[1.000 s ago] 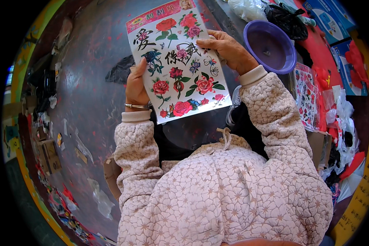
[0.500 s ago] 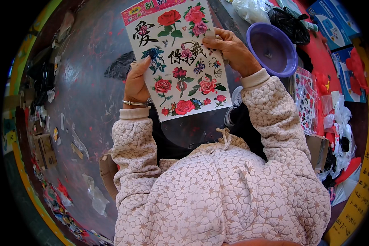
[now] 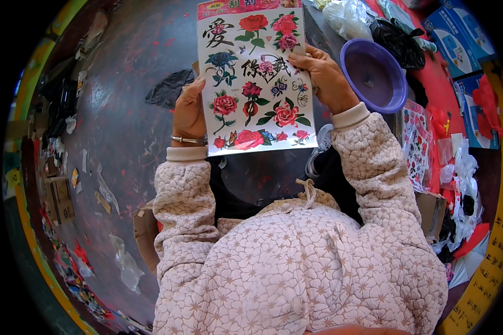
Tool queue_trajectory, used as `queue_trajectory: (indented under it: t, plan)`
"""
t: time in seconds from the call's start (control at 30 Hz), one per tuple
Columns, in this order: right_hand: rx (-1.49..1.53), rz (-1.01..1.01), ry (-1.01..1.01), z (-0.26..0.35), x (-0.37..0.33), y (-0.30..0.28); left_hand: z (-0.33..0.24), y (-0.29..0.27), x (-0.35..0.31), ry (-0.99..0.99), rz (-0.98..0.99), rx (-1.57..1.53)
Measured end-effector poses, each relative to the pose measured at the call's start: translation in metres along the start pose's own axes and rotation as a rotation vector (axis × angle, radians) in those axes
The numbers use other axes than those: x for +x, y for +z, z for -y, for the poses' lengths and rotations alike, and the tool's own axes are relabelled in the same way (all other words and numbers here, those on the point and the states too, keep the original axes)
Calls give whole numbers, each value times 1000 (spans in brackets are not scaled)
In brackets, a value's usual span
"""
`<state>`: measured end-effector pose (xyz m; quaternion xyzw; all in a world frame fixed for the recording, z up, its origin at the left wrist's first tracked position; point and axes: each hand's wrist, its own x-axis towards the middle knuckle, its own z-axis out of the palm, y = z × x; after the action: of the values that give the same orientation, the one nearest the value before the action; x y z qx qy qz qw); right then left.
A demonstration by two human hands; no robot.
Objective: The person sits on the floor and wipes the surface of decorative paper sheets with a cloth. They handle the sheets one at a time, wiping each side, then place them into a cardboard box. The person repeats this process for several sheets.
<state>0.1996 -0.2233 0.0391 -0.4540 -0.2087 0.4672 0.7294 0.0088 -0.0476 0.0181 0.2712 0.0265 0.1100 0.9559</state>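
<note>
Both hands hold a flower sticker sheet [image 3: 254,78] up flat: the left hand [image 3: 189,111] grips its left edge, fingers closed behind it, and the right hand [image 3: 324,78] pinches its right edge, fingers [image 3: 303,60] curled over the front. A purple bowl [image 3: 373,75] sits just right of the right hand, with more sheets [image 3: 414,142] below it and a black bag [image 3: 167,89] on the floor to the left.

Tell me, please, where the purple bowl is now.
In the head view the purple bowl sits at the upper right, just right of the right hand that holds the flower sticker sheet.

Packing wkshop: littered floor [image 3: 123,128], boxes [image 3: 458,33], sticker sheets [image 3: 414,142].
</note>
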Motion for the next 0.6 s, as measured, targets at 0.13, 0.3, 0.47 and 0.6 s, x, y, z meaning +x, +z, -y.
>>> queue_trajectory:
  t: [0.13, 0.3, 0.47, 0.6]
  plan:
    - [73, 14, 2, 0, -2, 1, 3, 0, -1, 5, 33, -94]
    - [73, 133, 91, 1, -9, 3, 4, 14, 5, 201, -3, -99]
    - [36, 106, 216, -2, -6, 10, -5, -2, -3, 102, 138, -141]
    - [-34, 80, 218, -6, -3, 10, -6, 0, -6, 119, 53, -92]
